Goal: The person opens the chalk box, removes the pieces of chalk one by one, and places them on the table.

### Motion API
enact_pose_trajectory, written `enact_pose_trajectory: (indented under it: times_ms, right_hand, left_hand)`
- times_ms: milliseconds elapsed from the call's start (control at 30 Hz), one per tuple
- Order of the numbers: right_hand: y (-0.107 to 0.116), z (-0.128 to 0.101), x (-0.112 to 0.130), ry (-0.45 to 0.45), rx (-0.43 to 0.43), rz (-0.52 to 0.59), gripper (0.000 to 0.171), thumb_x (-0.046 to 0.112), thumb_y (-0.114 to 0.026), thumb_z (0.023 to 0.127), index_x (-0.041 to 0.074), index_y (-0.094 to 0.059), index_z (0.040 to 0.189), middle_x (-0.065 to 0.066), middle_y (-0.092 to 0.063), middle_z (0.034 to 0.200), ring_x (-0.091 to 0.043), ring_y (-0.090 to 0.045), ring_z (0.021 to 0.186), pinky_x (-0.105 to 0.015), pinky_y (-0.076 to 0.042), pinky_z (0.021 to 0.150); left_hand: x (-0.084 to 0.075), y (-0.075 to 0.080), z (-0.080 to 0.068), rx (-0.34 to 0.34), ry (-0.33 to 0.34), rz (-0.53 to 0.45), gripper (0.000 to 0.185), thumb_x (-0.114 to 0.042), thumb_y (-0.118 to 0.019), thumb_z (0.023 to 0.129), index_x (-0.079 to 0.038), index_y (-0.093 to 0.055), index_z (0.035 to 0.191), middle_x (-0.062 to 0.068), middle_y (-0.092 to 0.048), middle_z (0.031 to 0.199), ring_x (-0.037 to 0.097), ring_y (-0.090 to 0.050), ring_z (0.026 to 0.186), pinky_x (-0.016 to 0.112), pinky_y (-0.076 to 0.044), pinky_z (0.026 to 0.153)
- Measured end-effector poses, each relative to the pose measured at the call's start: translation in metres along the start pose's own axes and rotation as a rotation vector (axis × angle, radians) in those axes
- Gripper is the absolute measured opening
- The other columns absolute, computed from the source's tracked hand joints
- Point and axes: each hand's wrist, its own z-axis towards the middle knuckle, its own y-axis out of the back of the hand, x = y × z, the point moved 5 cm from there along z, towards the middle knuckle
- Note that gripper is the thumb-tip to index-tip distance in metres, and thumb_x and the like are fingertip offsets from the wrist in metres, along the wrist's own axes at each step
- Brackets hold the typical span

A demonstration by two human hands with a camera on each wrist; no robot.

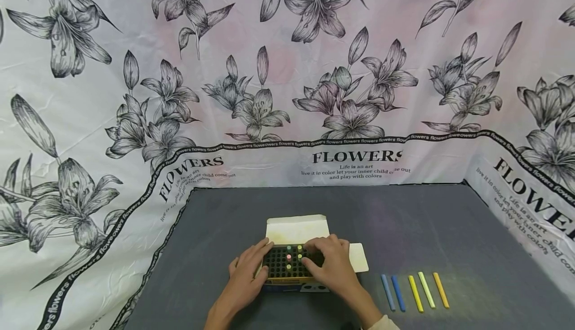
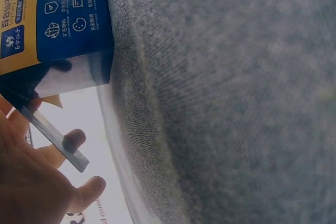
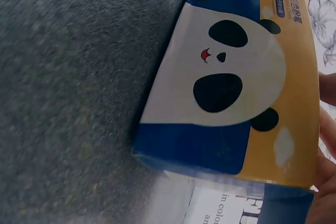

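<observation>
5 chalk sticks (image 1: 415, 291) lay in a row on the grey tabletop (image 1: 449, 230), right of 1 open chalk box (image 1: 287, 262): 2 blue, 2 yellow, 1 orange. The box sat at the table's near centre, lid flap raised; about 5 coloured stick ends showed in its dark grid, though the count was uncertain at that distance. The left hand (image 1: 246, 275) cupped the box's left side, fingers curled against it; the right hand (image 1: 330, 265) rested over the grid's right part, fingertips bent onto it. Judged step: drawing out another stick. The next move called for a fine 2-finger pinch and a straight lift.
</observation>
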Motion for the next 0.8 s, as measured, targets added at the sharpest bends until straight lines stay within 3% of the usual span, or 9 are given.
enact_pose_trajectory:
  times_ms: [400, 800]
  right_hand:
    - [-0.01, 0.003, 0.006, -0.015, 0.046, -0.138, 0.02, 0.016, -0.09, 0.074, 0.021, -0.076, 0.087, 0.008, -0.067, 0.077, -0.007, -0.046, 0.077, -0.046, -0.031, 0.082]
    - [-0.015, 0.004, 0.003, -0.061, 0.055, -0.175, 0.017, 0.02, -0.089, 0.076, 0.027, -0.075, 0.082, 0.011, -0.065, 0.075, -0.007, -0.045, 0.076, -0.047, -0.03, 0.083]
  left_hand:
    - [-0.001, 0.0, -0.001, -0.018, -0.007, 0.019, 0.05, -0.025, -0.047, 0.106, -0.032, -0.043, 0.156, -0.004, -0.036, 0.165, 0.042, -0.027, 0.153, 0.077, -0.013, 0.107]
    - [-0.004, 0.0, -0.002, -0.019, -0.001, 0.021, 0.05, -0.024, -0.047, 0.106, -0.031, -0.044, 0.155, -0.002, -0.037, 0.165, 0.042, -0.028, 0.153, 0.077, -0.014, 0.107]
